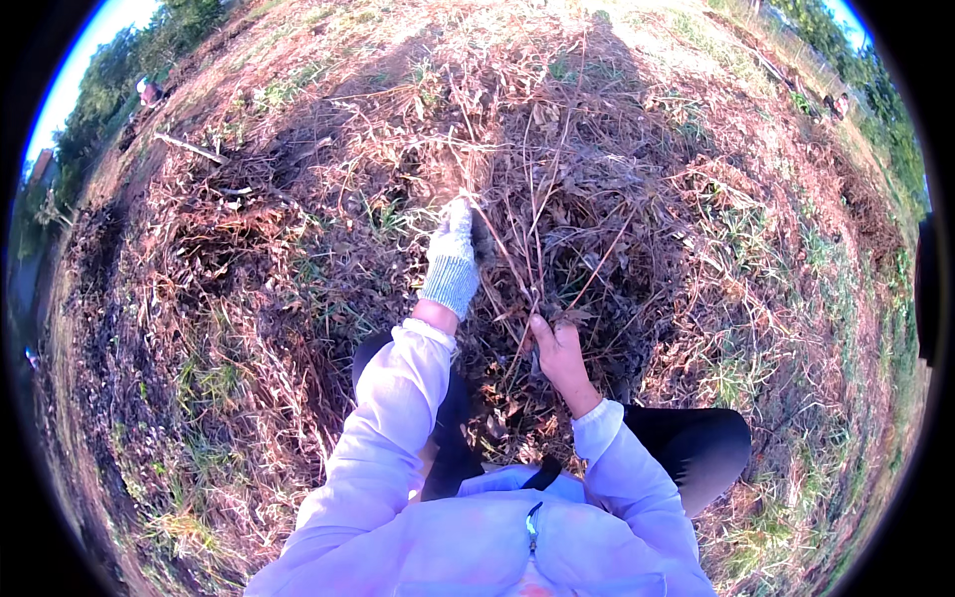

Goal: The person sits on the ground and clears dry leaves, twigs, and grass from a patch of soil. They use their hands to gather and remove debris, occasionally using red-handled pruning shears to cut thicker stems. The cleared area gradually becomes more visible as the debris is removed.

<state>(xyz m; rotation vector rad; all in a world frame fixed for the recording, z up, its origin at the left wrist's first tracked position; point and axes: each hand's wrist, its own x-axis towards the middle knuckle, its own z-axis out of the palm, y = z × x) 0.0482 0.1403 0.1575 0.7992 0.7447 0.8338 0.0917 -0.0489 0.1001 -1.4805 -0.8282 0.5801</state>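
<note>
My left hand (453,250), in a pale knitted work glove, reaches forward among dry plant stems, its fingers at a stem near the middle of the view. What it grips, if anything, is too unclear to tell. My bare right hand (559,351) is closed around the base of a bundle of thin dried plant stems (531,269), thumb on top. The stems fan out forward and up from it, some with withered brown leaves, and one slants towards my gloved fingers. Beneath both hands lies a heap of dry leaves and stalks (597,216).
Dry grass, dead stalks and green tufts (735,377) cover the ground around my bent knees (690,440). A pale stick (192,148) lies at the upper left. Far off are a person (148,91) at the left and what looks like another person (841,106) at the right. Trees line the edges.
</note>
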